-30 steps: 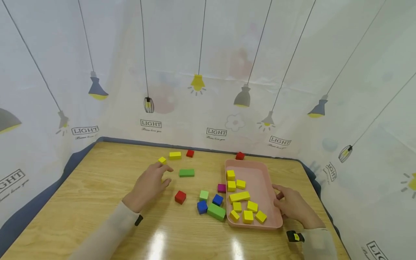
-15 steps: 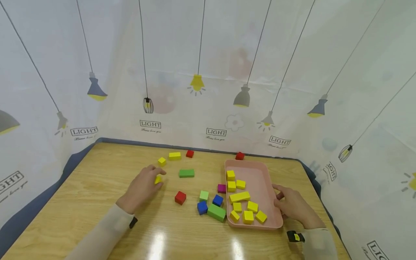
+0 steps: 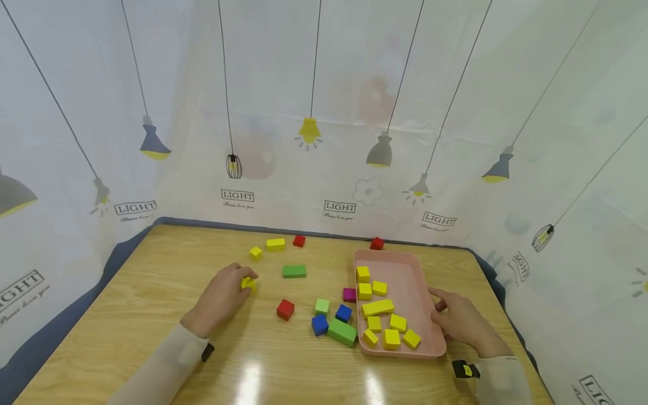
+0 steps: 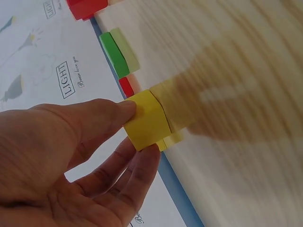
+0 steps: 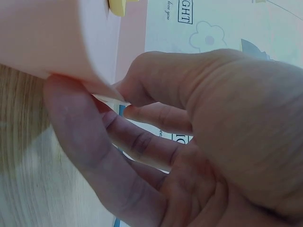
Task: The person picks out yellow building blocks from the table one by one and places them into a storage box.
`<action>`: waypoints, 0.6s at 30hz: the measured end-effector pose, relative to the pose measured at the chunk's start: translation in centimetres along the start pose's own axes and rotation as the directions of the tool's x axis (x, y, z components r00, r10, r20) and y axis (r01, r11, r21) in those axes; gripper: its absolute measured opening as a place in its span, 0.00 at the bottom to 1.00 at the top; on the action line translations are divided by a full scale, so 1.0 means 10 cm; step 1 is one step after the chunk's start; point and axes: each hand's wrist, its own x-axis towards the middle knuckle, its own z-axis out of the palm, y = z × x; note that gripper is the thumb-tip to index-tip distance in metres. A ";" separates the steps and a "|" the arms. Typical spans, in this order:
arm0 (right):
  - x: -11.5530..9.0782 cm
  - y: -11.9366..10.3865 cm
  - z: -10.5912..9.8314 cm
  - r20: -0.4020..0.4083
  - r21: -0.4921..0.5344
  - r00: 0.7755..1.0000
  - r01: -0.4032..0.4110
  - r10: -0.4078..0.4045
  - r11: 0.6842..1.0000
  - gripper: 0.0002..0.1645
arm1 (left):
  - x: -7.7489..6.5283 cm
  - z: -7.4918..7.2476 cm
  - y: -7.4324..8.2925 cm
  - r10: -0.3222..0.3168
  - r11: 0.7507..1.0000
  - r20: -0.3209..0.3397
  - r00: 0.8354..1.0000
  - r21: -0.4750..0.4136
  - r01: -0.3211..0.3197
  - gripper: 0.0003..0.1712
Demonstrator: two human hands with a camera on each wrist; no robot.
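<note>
My left hand pinches a yellow block between thumb and fingertips, over the left part of the table. Just beyond it lie a small yellow block and a longer yellow block. On the right, my right hand holds the right wall of a shallow pink tray. In the right wrist view the thumb lies at the rim and a finger touches the underside of the tray wall. Several yellow blocks, among them a long one, lie inside the tray along its left and near sides.
Left of the tray sit a magenta block, two blue blocks, a light green cube and a green block. A red cube and another green block lie mid-table. Two red blocks are near the back edge.
My left hand has drawn back to the left and nearer, uncovering the small yellow block behind, and now has another yellow block between its fingers. The right hand stays on the tray.
</note>
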 end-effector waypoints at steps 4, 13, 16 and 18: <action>-0.01 0.03 -0.02 0.005 0.005 1.000 -0.007 0.006 1.000 0.39 | -0.02 0.01 0.00 0.004 1.000 -0.016 1.000 0.003 -0.004 0.18; 0.01 0.03 -0.01 0.003 0.006 1.000 0.001 -0.001 1.000 0.39 | -0.02 -0.04 -0.01 0.007 1.000 -0.043 0.999 0.012 -0.006 0.18; 0.02 0.03 0.00 -0.004 0.002 1.000 0.009 -0.009 1.000 0.39 | -0.02 -0.04 0.02 0.009 1.000 -0.039 0.999 0.004 -0.009 0.18; 0.02 0.03 0.00 -0.008 -0.003 1.000 0.012 -0.012 1.000 0.39 | -0.02 -0.03 0.04 0.023 1.000 -0.045 0.999 -0.001 -0.023 0.18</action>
